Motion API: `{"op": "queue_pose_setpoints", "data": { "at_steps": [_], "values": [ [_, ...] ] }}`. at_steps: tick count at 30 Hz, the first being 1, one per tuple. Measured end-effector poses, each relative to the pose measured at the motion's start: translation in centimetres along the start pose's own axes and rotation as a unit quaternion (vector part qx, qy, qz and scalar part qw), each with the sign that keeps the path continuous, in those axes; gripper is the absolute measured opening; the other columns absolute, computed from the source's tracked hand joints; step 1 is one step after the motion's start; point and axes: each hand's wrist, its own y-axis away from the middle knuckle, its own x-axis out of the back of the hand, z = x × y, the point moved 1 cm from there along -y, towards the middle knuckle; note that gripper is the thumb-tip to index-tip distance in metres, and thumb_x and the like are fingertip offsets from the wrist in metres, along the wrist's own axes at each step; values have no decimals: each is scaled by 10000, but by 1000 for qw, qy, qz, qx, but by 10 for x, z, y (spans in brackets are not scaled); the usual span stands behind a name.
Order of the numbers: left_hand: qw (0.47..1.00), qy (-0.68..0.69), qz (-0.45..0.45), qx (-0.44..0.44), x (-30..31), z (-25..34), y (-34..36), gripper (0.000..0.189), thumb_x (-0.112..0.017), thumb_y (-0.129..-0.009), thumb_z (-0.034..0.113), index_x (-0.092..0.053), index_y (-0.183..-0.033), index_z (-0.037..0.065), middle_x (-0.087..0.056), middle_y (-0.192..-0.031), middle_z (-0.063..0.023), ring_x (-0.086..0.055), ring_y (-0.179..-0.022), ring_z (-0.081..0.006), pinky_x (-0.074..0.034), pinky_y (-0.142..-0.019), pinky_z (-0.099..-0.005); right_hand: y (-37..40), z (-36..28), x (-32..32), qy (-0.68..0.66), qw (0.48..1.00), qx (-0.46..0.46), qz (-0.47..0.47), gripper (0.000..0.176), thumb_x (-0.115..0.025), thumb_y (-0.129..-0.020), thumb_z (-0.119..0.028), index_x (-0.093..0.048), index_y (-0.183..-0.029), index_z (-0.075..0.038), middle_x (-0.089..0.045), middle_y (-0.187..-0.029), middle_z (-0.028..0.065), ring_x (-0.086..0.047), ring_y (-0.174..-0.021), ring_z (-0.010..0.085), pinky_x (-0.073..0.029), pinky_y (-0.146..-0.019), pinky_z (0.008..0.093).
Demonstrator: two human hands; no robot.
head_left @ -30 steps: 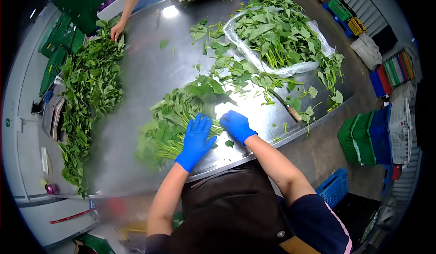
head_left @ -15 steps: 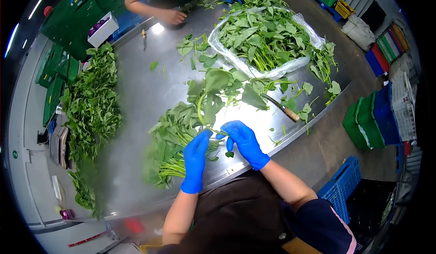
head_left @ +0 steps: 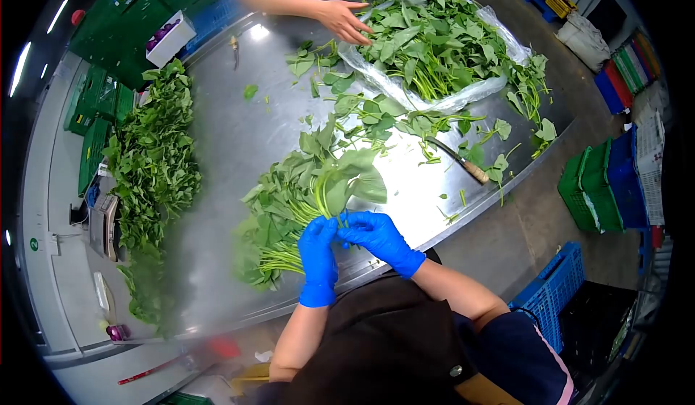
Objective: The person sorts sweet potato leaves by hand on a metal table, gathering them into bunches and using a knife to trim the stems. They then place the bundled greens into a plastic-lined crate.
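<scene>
My left hand (head_left: pixel 317 259), in a blue glove, closes its fingertips around the stems of a few leafy sprigs (head_left: pixel 347 184). Beside it, my right hand (head_left: pixel 380 241), also gloved in blue, pinches the same stems. The leaves of the sprigs point away from me. Just left of my hands lies a pile of cut greens (head_left: pixel 279 220) with its stems toward me. To the right, a curved knife (head_left: pixel 463 162) with a wooden handle rests on the metal table (head_left: pixel 217 209). Loose leaves and stem bits lie around it.
Greens fill an open plastic bag (head_left: pixel 463 99) at the back, where a co-worker's bare hand (head_left: pixel 345 20) reaches. A long heap of greens (head_left: pixel 154 166) lines the left edge. A small knife (head_left: pixel 235 52) lies far back. Crates (head_left: pixel 590 188) stand right.
My hands have drawn closer together on the sprigs, whose leaves now sit lower and nearer the pile. The co-worker's bare hand has moved right to the bag. The view has shifted slightly.
</scene>
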Motion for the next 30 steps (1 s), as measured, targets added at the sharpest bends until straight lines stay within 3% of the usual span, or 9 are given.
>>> {"op": "queue_pose_setpoints", "data": {
  "at_steps": [10, 12, 14, 17, 19, 21, 24, 27, 30],
  "values": [
    [988, 145, -20, -51, 13, -8, -8, 255, -591, -922, 116, -574, -1155, 13, -597, -1113, -87, -563, -1041, -177, -462, -923, -307, 6, -15, -6, -64, 989, 34, 130, 226, -681, -829, -1, -646, -1053, -4, -665, -958, 74, -618, -886, 135, -508, -789, 279],
    [978, -60, 56, -194, 22, 6, -7, 271, -556, -943, 126, -561, -1186, 8, -581, -1141, -99, -558, -1070, -196, -461, -939, -319, 4, 10, 28, 168, 971, 60, 159, 223, -650, -867, -53, -625, -1087, -30, -658, -990, 73, -621, -905, 150, -508, -819, 298],
    [965, -21, 122, -230, 36, 25, -9, 264, -526, -958, 135, -557, -1178, -8, -570, -1144, -110, -559, -1025, -203, -472, -896, -306, 8, 10, 61, 146, 968, 112, 173, 270, -593, -921, -174, -583, -1166, -58, -642, -1051, 79, -618, -950, 175, -495, -872, 320],
    [952, 219, 122, -177, 76, 52, -18, 238, -489, -968, 205, -555, -1092, 14, -577, -1130, -102, -556, -864, -181, -492, -768, -306, -20, -28, 86, -273, 924, 159, 216, 480, -472, -970, -432, -500, -1292, -77, -603, -1161, 109, -585, -1071, 217, -448, -963, 347],
    [934, 321, 78, -136, 84, 59, -19, 229, -489, -966, 239, -553, -1005, 24, -561, -1047, -90, -475, -731, -154, -431, -651, -294, -37, -25, 104, -457, 872, 32, 172, 574, -486, -945, -493, -436, -1370, -111, -588, -1200, 130, -592, -1059, 224, -451, -960, 370],
    [903, 423, 24, -72, 87, 62, -17, 245, -513, -956, 240, -553, -892, 7, -520, -883, -79, -321, -568, -120, -300, -492, -252, -56, 25, 124, -93, 984, -81, 127, 537, -527, -935, -449, -461, -1353, -118, -599, -1182, 110, -624, -954, 211, -497, -874, 356],
    [859, 509, -45, 9, 103, 38, -22, 307, -456, -982, 317, -527, -825, 63, -461, -704, -42, -324, -485, -114, -266, -417, -247, -78, 9, 93, 424, 879, 126, 177, 394, -639, -842, -195, -584, -1229, -146, -611, -1042, 65, -626, -836, 211, -512, -743, 333],
    [919, 394, 21, 2, 90, 33, -15, 390, -443, -989, 392, -570, -856, 49, -493, -669, -30, -343, -463, -93, -260, -396, -235, -114, 11, 102, 620, 731, 213, 191, 274, -563, -852, -126, -612, -1120, -155, -575, -942, 120, -609, -815, 301, -509, -684, 410],
    [977, 106, 176, -61, 67, 29, -7, 411, -448, -985, 414, -608, -912, 42, -547, -724, -25, -341, -464, -71, -254, -396, -229, -129, 24, 119, 633, 747, 163, 125, 287, -613, -781, -135, -621, -1068, -134, -584, -1017, 95, -611, -892, 296, -503, -734, 414]
  ]
}}
